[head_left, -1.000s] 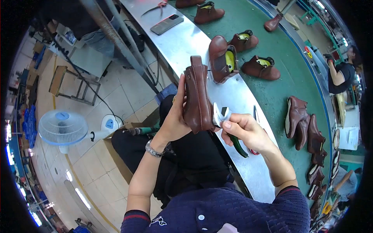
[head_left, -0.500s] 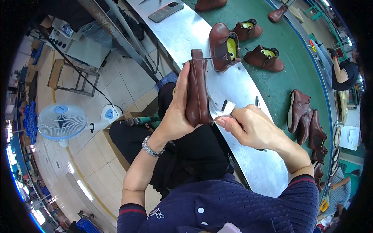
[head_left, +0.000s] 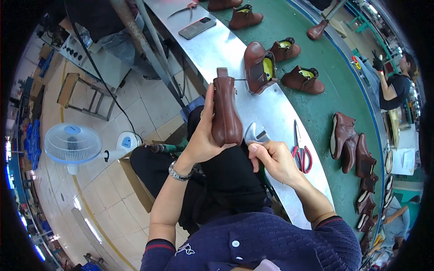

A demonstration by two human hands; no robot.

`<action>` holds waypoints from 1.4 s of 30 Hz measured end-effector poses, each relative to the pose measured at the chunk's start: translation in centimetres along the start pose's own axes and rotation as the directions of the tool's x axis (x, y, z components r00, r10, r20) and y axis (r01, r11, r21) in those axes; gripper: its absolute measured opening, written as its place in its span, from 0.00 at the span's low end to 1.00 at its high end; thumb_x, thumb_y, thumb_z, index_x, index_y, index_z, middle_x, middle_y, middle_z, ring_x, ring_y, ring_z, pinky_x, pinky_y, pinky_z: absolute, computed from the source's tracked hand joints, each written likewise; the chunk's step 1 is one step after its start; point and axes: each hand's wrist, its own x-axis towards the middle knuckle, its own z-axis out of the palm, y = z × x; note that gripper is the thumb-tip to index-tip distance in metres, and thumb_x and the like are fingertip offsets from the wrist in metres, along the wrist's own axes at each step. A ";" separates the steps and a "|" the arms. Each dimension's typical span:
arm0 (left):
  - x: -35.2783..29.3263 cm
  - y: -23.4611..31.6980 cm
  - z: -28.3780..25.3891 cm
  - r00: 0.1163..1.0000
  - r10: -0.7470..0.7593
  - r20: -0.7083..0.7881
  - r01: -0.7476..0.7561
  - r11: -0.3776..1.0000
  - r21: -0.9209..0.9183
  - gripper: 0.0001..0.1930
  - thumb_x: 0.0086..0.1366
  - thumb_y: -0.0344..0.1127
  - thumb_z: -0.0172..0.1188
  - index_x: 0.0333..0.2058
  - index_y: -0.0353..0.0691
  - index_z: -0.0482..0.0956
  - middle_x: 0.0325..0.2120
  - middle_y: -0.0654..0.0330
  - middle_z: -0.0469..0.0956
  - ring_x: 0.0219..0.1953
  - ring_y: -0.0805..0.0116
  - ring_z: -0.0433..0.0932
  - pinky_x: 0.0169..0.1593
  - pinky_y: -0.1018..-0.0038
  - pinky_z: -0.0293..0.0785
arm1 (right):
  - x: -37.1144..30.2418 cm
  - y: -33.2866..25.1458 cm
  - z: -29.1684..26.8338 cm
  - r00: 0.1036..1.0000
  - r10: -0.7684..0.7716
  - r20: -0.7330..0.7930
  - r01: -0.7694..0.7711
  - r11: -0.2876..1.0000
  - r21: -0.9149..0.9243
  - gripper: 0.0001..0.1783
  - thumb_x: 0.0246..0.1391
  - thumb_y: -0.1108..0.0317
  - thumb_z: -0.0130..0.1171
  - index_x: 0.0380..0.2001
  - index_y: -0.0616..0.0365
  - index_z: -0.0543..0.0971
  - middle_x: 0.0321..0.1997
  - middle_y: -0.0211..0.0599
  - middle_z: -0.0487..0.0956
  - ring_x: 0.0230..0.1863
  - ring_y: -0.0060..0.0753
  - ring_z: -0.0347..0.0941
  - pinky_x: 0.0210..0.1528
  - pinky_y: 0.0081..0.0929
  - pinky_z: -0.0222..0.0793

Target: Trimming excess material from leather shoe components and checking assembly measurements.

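A brown leather ankle boot (head_left: 227, 113) stands nearly vertical in the picture, a seam running down it and a pull tab at its far end. My left hand (head_left: 204, 140) is closed around its left side and near end. Just right of the boot, a pale shiny piece with a dark patch (head_left: 256, 131) sticks out from my right hand (head_left: 275, 160). The fingers of that hand are pinched on it. A narrow gap separates this piece from the boot; its exact kind is unclear.
Red-handled scissors (head_left: 302, 157) lie on the metal table (head_left: 312, 198) by my right hand. Further off are a phone (head_left: 197, 28) and a brown boot (head_left: 261, 67). More boots (head_left: 304, 80) stand on the green belt (head_left: 325, 101). A fan (head_left: 73, 144) is at left.
Both hands and the boot have shifted slightly left. The pale piece has come away from the boot's side. The red-handled scissors, mostly hidden before, now show.
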 end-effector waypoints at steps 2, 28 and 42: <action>-0.2 -0.4 -0.7 0.998 0.056 0.011 -0.057 0.988 0.144 0.68 0.44 0.27 0.76 0.70 0.51 0.27 0.71 0.56 0.38 0.70 0.60 0.48 0.68 0.62 0.54 | -0.2 2.6 -0.5 0.991 0.043 -0.130 -0.059 0.990 -0.126 0.23 0.62 0.54 0.53 0.23 0.63 0.80 0.16 0.38 0.78 0.20 0.32 0.77 0.28 0.30 0.70; 4.0 12.1 4.3 0.928 0.012 0.372 0.185 0.851 -0.492 0.45 0.63 0.64 0.52 0.69 0.42 0.48 0.64 0.30 0.50 0.65 0.30 0.55 0.60 0.46 0.62 | -4.9 7.4 -8.0 0.479 -0.054 -0.876 0.489 0.845 0.216 0.39 0.43 0.62 0.70 0.59 0.65 0.70 0.59 0.42 0.73 0.61 0.36 0.68 0.66 0.31 0.57; 3.4 21.2 2.3 0.552 -0.216 0.806 0.761 0.526 -0.380 0.24 0.72 0.58 0.37 0.53 0.49 0.69 0.56 0.22 0.57 0.59 0.20 0.59 0.56 0.33 0.62 | 10.0 13.1 -14.8 0.518 -0.186 -0.835 -0.001 0.976 -0.218 0.25 0.55 0.60 0.62 0.55 0.54 0.75 0.39 0.39 0.82 0.35 0.35 0.79 0.42 0.32 0.73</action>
